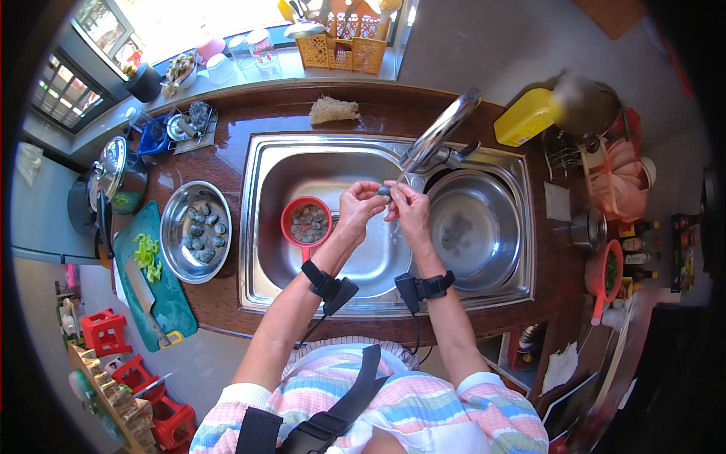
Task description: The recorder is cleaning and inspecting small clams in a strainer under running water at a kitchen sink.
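Over the left basin of a steel double sink [340, 303], my left hand [358, 209] and my right hand [412, 209] meet, pinching one small dark shellfish [384, 191] between their fingertips. The chrome faucet [434, 136] reaches over them, and a thin stream of water seems to fall at my right fingers. A red plastic dipper [285, 230] holding several shellfish sits in the left basin, left of my hands. On the counter farther left, a steel bowl [227, 249] holds several more dark shellfish. A large steel basin [482, 249] fills the right side of the sink.
At far left a cleaver [140, 288] and cut green vegetable [147, 258] lie on a green cutting board [176, 318]. A pressure cooker [110, 170] stands behind. A fibrous scrubber [334, 110] lies behind the sink. A yellow jug [524, 116] and a red-handled strainer [591, 278] are at right.
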A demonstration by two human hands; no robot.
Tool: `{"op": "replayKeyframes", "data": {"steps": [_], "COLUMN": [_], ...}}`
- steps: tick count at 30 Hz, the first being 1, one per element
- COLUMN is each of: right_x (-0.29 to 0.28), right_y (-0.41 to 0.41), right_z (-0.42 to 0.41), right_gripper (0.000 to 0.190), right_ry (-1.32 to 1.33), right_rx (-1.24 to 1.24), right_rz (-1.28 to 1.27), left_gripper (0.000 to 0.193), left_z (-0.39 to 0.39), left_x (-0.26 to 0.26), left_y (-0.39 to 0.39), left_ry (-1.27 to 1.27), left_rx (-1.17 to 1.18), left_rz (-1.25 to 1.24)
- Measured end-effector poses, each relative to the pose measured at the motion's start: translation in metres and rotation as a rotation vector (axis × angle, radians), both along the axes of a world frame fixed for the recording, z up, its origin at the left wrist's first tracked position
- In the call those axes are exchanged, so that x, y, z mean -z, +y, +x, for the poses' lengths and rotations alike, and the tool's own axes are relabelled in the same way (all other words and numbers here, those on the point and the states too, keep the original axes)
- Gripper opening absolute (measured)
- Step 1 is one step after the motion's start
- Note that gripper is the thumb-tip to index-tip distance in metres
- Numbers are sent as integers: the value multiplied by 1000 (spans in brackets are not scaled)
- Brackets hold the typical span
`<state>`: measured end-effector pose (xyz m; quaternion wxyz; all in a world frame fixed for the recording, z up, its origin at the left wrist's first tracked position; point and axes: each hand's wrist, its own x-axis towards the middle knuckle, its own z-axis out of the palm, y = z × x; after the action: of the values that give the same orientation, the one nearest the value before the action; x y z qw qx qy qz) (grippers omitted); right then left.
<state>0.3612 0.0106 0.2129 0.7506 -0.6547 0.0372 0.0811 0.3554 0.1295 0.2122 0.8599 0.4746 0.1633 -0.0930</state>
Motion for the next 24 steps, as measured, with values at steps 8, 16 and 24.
{"op": "replayKeyframes", "data": {"steps": [8,16,24], "right_x": [1,4,1], "right_y": [-3,-12,-18], "right_z": [2,2,-1], "right_gripper": [21,22,22], "right_ry": [56,43,112], "right_rx": [38,57,22], "right_rz": [109,135,238], "left_gripper": [19,11,12], "left_z": [11,10,11], "left_x": [16,9,18], "left_y": [11,-11,2], "left_ry": [118,-59,37], "left_rx": [58,72,146], "left_rz": [-257,76,-237]}}
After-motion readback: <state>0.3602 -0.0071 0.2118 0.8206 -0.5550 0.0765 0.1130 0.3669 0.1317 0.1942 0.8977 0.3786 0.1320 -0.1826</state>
